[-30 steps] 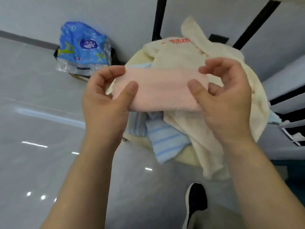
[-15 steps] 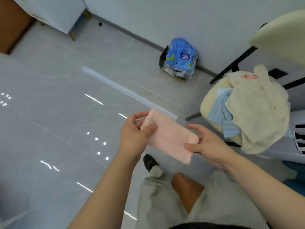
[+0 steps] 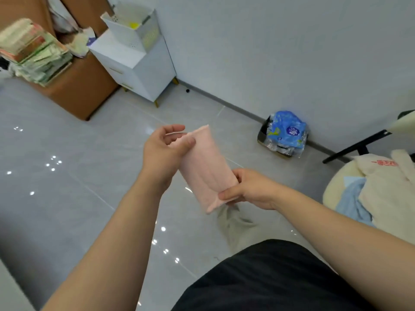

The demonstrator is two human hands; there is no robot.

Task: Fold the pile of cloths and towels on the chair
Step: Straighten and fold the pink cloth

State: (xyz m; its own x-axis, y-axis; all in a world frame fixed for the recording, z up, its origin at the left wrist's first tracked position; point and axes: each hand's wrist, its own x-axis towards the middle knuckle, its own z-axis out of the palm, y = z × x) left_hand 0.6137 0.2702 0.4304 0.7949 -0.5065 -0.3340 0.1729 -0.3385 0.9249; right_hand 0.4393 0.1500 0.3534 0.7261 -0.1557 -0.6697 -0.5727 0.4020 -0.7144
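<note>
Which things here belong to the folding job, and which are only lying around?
Part of the job:
- folded pink cloth, held by left hand and right hand
- cream towel and light blue striped towel on the chair

Lying about:
- blue plastic package
- white cabinet
- stack of papers

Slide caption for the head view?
Both hands, left and right, hold a folded pink cloth above the floor.
</note>
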